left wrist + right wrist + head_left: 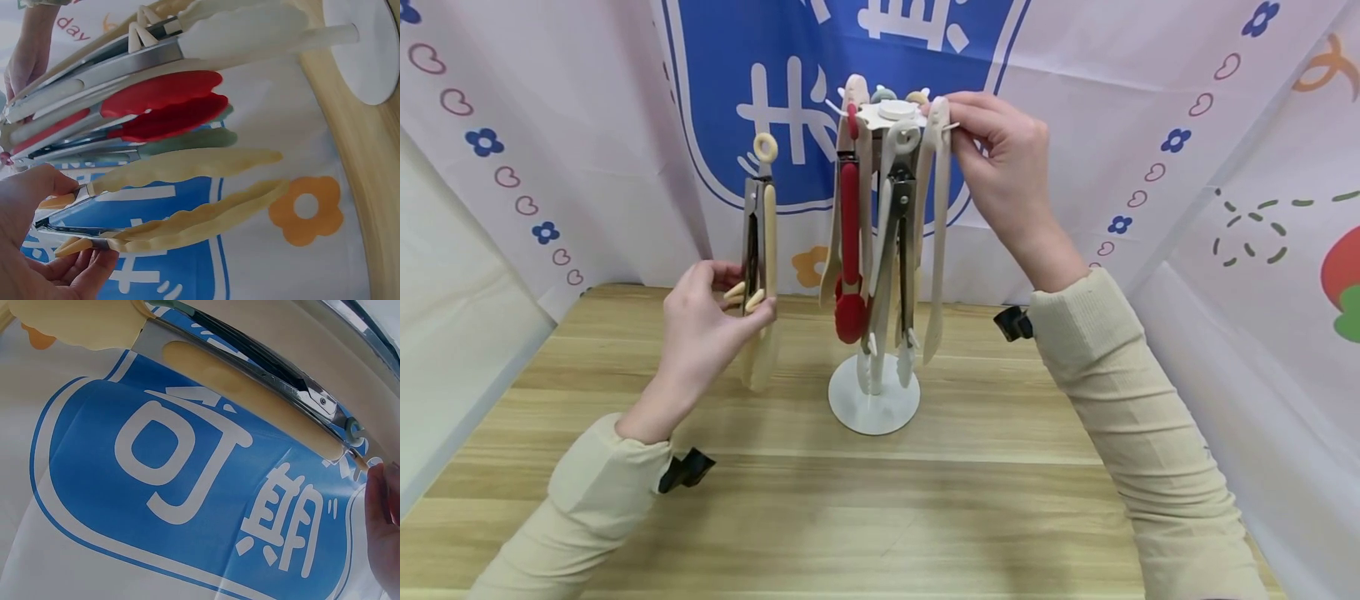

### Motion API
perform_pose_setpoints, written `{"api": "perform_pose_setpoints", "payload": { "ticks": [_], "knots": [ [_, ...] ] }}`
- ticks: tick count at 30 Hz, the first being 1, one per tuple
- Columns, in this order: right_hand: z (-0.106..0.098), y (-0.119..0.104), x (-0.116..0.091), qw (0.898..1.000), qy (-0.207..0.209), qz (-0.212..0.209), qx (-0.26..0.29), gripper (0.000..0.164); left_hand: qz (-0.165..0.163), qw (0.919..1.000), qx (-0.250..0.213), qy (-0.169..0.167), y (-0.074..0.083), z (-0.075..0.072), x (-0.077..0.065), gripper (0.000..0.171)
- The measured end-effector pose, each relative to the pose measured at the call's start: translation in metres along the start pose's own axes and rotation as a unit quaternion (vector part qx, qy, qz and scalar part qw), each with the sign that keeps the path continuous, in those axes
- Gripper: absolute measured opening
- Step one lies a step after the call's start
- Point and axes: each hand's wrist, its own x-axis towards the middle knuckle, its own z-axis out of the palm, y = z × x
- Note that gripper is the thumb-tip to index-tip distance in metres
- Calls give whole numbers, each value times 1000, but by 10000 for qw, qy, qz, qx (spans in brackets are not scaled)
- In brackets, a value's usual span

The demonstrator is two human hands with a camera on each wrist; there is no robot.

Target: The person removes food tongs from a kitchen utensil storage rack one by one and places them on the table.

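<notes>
A pair of pale yellow tongs (770, 225) hangs upright from my left hand (703, 321), its ring end up, left of a white utensil stand (874, 412). Thumb and fingers pinch the tongs low on the two arms, by the small tabs; the left wrist view shows its scalloped yellow tips (200, 222) spread apart. At the stand's top, my right hand (1011, 158) has its fingers curled at the rim, beside the hook of a cream utensil (937, 225). Red tongs (850, 242) and white-tipped tongs (902, 217) hang on the stand's front.
More utensils hang around the stand, among them green-tipped tongs (194, 140) and yellow tongs (244, 387) at the back. The stand rests on a wood-grain table (820, 517). A printed cloth (1120, 75) with a blue emblem hangs close behind.
</notes>
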Motion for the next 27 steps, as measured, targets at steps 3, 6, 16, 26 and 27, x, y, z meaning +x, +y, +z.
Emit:
{"api": "perform_pose_setpoints", "payload": {
  "ticks": [3,6,16,26,27],
  "knots": [
    [0,0,0,10000,-14,0,-19,17,-86,9996,246,-116,-8,0,0,39],
    [0,0,0,10000,-4,-26,-12,16,-179,9985,446,-262,-15,0,1,40],
    [0,1,0,9999,63,-91,-44,17,-655,9886,948,-966,-37,2,4,41],
    [1,0,0,10000,67,21,-9,15,-1015,9702,1328,-1756,-59,5,3,42],
    [1,0,0,10000,64,20,3,15,-1038,9692,1335,-1789,-61,5,3,42]
  ]
}}
